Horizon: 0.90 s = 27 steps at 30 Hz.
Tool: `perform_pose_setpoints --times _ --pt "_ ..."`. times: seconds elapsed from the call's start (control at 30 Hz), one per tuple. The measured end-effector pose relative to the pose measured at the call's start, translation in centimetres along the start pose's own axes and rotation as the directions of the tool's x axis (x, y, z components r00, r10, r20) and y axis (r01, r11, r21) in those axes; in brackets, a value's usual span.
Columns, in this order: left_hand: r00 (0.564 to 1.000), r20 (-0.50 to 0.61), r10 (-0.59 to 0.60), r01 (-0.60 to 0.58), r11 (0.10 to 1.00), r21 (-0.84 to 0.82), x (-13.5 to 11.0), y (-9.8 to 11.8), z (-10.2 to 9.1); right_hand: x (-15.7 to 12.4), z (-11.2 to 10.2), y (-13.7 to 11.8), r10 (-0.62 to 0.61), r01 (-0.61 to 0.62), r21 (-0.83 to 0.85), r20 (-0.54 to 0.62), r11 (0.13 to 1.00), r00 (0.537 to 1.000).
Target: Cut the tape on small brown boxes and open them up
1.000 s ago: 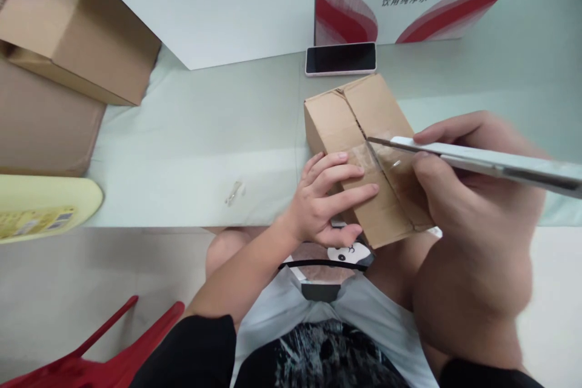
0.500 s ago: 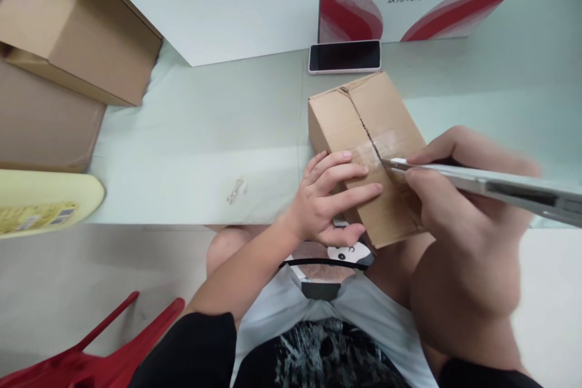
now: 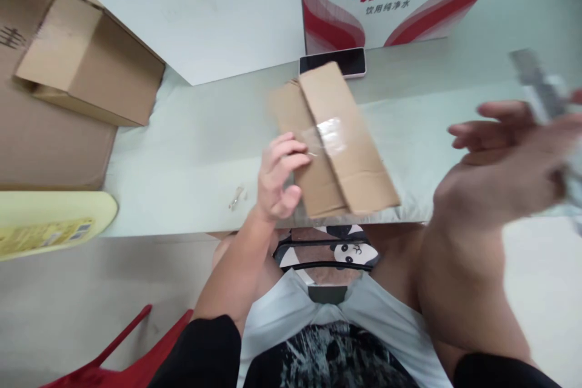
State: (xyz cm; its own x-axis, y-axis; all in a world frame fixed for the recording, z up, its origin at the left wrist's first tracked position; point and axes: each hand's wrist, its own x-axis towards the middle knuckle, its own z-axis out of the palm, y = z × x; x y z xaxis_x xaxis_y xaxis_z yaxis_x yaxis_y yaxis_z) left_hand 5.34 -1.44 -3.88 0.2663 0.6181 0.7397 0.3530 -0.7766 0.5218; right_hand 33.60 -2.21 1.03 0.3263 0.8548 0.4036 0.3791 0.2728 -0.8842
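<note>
A brown cardboard box (image 3: 359, 157) sits at the table's front edge, its two top flaps parted along the middle seam. Clear tape (image 3: 331, 133) shines on the right flap. My left hand (image 3: 282, 176) touches the left flap with its fingertips, fingers and thumb apart. Well to the right of the box, my right hand (image 3: 495, 163) is raised and smeared by motion. It grips a silver-grey utility knife (image 3: 543, 88), whose blade end points up and away.
Behind the box lies a phone (image 3: 354, 62), against a white and red carton (image 3: 377, 24). More cardboard boxes (image 3: 104, 66) and a yellow bottle (image 3: 54, 218) stand at left. A small clear scrap (image 3: 236, 197) lies on the table (image 3: 195, 157). A red stool (image 3: 131, 345) is below.
My right hand has lifted the utility knife off the seam and swung it right. The box's flaps have come apart and slightly up; my left hand has shifted left to the flap.
</note>
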Motion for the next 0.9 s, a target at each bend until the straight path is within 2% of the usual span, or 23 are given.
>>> perform_pose_setpoints --times 0.03,0.07,0.1,0.13,0.17,0.23,0.27,0.3,0.33,0.4,0.5,0.57,0.67,0.8,0.9 --pt "0.994 -0.059 -0.088 0.085 0.995 -0.052 -0.1 -0.8 -0.6 0.0 0.4 0.5 -0.037 0.031 -0.054 -0.117 0.998 0.992" --pt "0.972 -0.132 -0.194 0.179 0.977 -0.118 -0.2 -1.5 -1.2 0.0 0.8 1.2 -0.063 0.04 -0.134 -0.173 0.99 0.983" --pt "0.924 -0.214 -0.317 0.275 0.939 -0.206 -0.3 -2.2 -1.7 -0.1 1.2 2.0 -0.053 0.023 -0.231 -0.124 0.973 0.991" --pt "0.842 -0.271 -0.466 0.38 0.87 -0.316 -0.4 -2.8 -2.2 -0.2 1.5 2.8 0.003 -0.003 -0.331 0.001 0.944 1.0" --pt "0.744 -0.275 -0.61 0.474 0.77 -0.428 -0.4 -3.4 -2.7 -0.3 1.8 3.5 0.078 -0.021 -0.419 0.121 0.908 0.99" --pt "0.548 -0.2 -0.812 0.606 0.55 -0.574 -0.2 -4.0 -3.3 -0.4 2.3 4.5 0.224 -0.038 -0.537 0.287 0.843 0.931" --pt "0.472 -0.142 -0.87 0.651 0.452 -0.61 -0.1 -4.2 -3.5 -0.4 2.6 4.8 0.271 -0.04 -0.57 0.327 0.821 0.905" --pt "0.416 -0.09 -0.905 0.684 0.377 -0.625 0.0 -4.3 -3.6 -0.4 2.8 4.9 0.306 -0.039 -0.592 0.359 0.805 0.882" --pt "0.379 -0.047 -0.924 0.707 0.322 -0.63 0.1 -4.3 -3.7 -0.4 2.9 4.9 0.332 -0.036 -0.607 0.383 0.794 0.862" --pt "0.357 0.0 -0.934 0.732 0.28 -0.621 0.2 -4.2 -3.7 -0.4 3.3 4.8 0.359 -0.028 -0.624 0.412 0.781 0.837" --pt "0.408 -0.042 -0.912 0.726 0.352 -0.591 0.3 -4.1 -3.6 -0.7 3.6 4.9 0.334 0.001 -0.607 0.44 0.795 0.833" --pt "0.443 -0.102 -0.891 0.707 0.417 -0.571 0.4 -3.9 -3.5 -0.9 3.6 5.2 0.281 0.052 -0.535 0.521 0.843 0.806" --pt "0.442 -0.171 -0.88 0.684 0.454 -0.571 0.7 -3.7 -3.3 -1.1 3.5 5.0 0.153 0.092 -0.335 0.637 0.938 0.755" --pt "0.412 -0.209 -0.887 0.663 0.449 -0.599 1.0 -3.6 -2.8 -1.0 3.6 3.5 0.016 0.022 -0.051 0.637 0.998 0.771" --pt "0.417 -0.187 -0.89 0.661 0.438 -0.61 1.0 -3.6 -2.7 -1.5 4.2 2.7 -0.02 0.027 -0.002 0.618 1.0 0.786"
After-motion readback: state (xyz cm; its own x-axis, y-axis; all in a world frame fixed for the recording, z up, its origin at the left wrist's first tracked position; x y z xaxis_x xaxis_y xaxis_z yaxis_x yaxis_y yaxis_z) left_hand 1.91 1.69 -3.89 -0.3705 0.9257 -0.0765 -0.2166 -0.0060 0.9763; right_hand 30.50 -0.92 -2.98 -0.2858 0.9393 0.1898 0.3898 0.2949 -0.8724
